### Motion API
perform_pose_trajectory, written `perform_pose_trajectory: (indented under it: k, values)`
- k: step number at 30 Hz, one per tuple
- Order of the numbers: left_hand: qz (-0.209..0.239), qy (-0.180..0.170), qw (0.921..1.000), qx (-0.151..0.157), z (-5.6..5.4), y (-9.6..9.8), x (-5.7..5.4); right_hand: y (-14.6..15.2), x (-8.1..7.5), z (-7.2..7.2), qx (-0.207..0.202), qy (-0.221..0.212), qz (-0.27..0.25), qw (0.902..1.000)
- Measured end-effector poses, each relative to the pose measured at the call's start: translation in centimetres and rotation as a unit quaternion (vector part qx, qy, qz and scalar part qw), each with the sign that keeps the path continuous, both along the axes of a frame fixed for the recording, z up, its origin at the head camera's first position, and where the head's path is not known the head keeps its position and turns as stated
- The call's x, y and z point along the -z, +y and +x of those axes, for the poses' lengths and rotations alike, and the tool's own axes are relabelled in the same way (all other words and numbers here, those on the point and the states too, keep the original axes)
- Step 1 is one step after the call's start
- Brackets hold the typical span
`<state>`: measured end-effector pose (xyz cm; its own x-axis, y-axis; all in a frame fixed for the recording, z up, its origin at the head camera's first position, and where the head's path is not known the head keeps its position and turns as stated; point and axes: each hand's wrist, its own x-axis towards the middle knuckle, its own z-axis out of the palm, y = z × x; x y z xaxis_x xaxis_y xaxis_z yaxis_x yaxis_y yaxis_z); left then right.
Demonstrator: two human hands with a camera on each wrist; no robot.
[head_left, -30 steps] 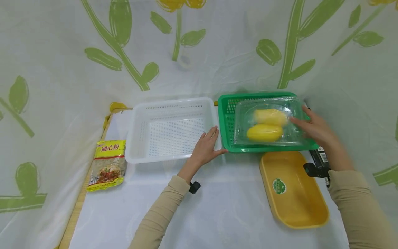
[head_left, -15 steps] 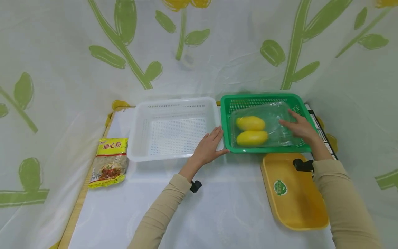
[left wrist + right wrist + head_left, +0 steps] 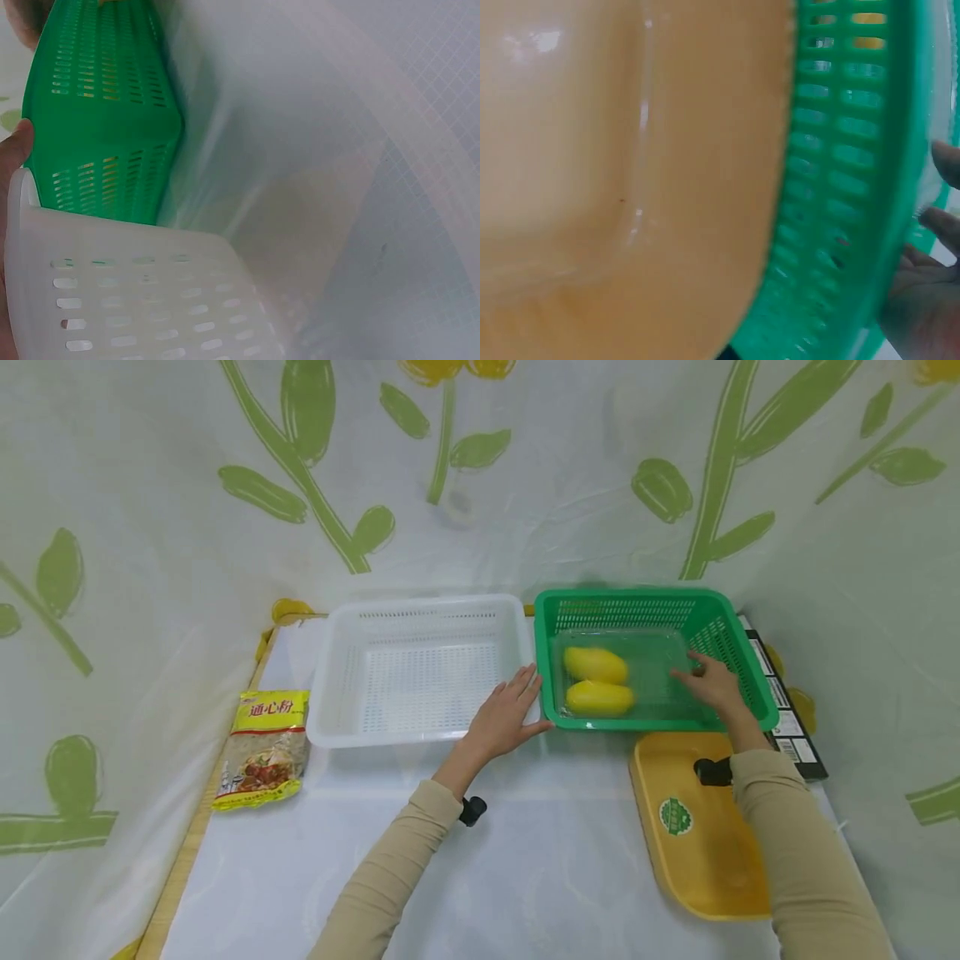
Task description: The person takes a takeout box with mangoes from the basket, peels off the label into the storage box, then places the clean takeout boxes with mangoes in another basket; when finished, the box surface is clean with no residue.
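Observation:
A clear plastic container (image 3: 652, 656) lies in the green basket (image 3: 765, 706). Two yellow oval fruits, mango-like in shape, lie at its left end: an upper fruit (image 3: 596, 665) and a lower fruit (image 3: 600, 697). My right hand (image 3: 716, 685) reaches inside the basket and pinches the container's right edge between thumb and fingers; the exact contact is hard to see. In the right wrist view, the fingers (image 3: 941, 221) show past the green rim. My left hand (image 3: 501, 718) rests on the right rim of the white basket (image 3: 420, 740), fingers straight, thumb touching the green basket's rim.
A yellow tray (image 3: 701, 860) with a green sticker stands in front of the green basket, partly under my right forearm. A yellow-topped food packet (image 3: 262, 750) lies left of the white basket. A black-and-white box (image 3: 787, 722) shows at the right. A patterned curtain (image 3: 465, 543) hangs behind.
My right hand has moved left and down, lowering the container from above the green basket into it. The fruits have shifted to the container's left end. My left hand has stayed in place.

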<state>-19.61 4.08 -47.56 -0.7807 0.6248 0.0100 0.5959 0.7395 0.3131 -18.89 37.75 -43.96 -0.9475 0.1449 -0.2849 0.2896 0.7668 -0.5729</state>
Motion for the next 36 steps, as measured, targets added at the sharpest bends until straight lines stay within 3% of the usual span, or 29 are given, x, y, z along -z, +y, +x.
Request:
perform_pose_trajectory:
  k: [6,15,26,32,36]
  values:
    - [0.006,-0.001,1.0000,-0.005,-0.1,-0.2,0.4,-0.3,1.1,0.0,0.003,-0.013,-0.005,0.9999]
    - [-0.002,0.001,1.0000,-0.002,-0.5,-0.1,0.4,0.0,0.9,-0.1,0.051,-0.024,-0.021,0.9982]
    - [-0.002,-0.006,1.0000,-0.005,-0.7,-0.1,0.3,-0.1,1.7,-0.6,0.064,-0.021,0.008,0.9977]
    - [0.009,-0.013,0.9999,-0.004,-0.8,-0.1,0.4,-0.4,1.8,-0.6,0.092,-0.011,0.002,0.9957]
    - [0.016,-0.031,0.9994,-0.001,-1.1,-0.2,0.2,-0.9,1.4,-0.4,0.128,0.031,-0.013,0.9912]
